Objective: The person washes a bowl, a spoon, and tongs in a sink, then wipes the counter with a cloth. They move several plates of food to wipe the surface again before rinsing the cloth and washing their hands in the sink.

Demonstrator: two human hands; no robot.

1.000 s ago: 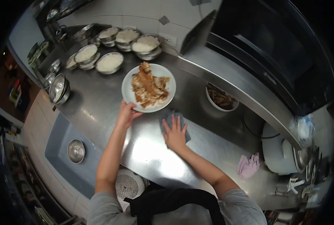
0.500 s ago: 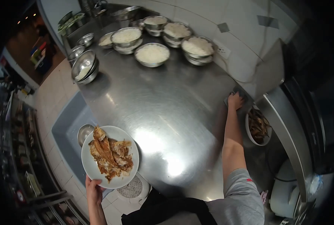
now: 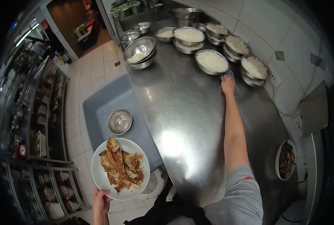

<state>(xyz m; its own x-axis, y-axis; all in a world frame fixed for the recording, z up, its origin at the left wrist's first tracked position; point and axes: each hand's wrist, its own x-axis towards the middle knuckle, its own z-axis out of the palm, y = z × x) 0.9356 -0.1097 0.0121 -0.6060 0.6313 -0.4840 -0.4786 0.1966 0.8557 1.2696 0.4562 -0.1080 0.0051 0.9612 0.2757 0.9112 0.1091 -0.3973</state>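
plate (image 3: 99, 176) of fried fish held by left hand (image 3: 100, 204); right hand (image 3: 227, 84) presses cloth (image 3: 230, 75) on counter (image 3: 182, 112)

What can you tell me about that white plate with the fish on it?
The white plate is round, smooth and glossy, probably ceramic. It carries fried fish, browned and broken into pieces, heaped across the middle. The left hand grips its near rim from below and holds it roughly level in the air, off the steel counter, above the tiled floor beside a grey tub.
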